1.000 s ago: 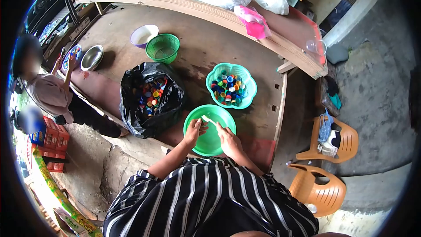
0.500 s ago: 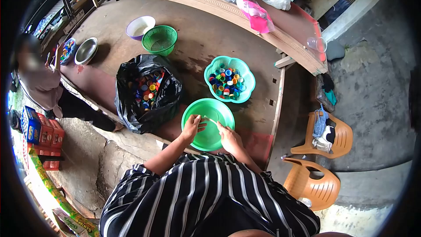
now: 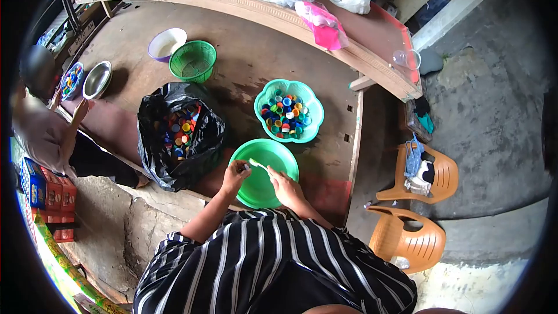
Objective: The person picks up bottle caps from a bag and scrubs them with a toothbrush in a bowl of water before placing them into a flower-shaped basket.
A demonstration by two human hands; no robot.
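Note:
Over a round green basin (image 3: 264,195), my right hand (image 3: 285,188) grips a pale toothbrush (image 3: 258,164) by its handle, with the brush head pointing left. My left hand (image 3: 235,175) is closed at the basin's left side, its fingertips pinching a small bottle cap (image 3: 246,167), mostly hidden by the fingers. The brush head is close to these fingertips. Just beyond the basin stands a turquoise scalloped basket (image 3: 317,113) with many coloured bottle caps (image 3: 286,110) in it. To the left, a black plastic bag (image 3: 152,160) gapes around more caps (image 3: 181,132).
A green basket (image 3: 200,75), a white-and-purple bowl (image 3: 168,45) and a metal bowl (image 3: 97,80) stand farther back. At the left, another person (image 3: 43,134) sits near a basin of caps (image 3: 71,80). Orange chairs (image 3: 444,177) are at the right, beyond the table edge.
The toothbrush has been raised and moved left towards my left hand, whose fingers have closed together. The view has shifted slightly. The other person's hands have moved in front of the metal bowl.

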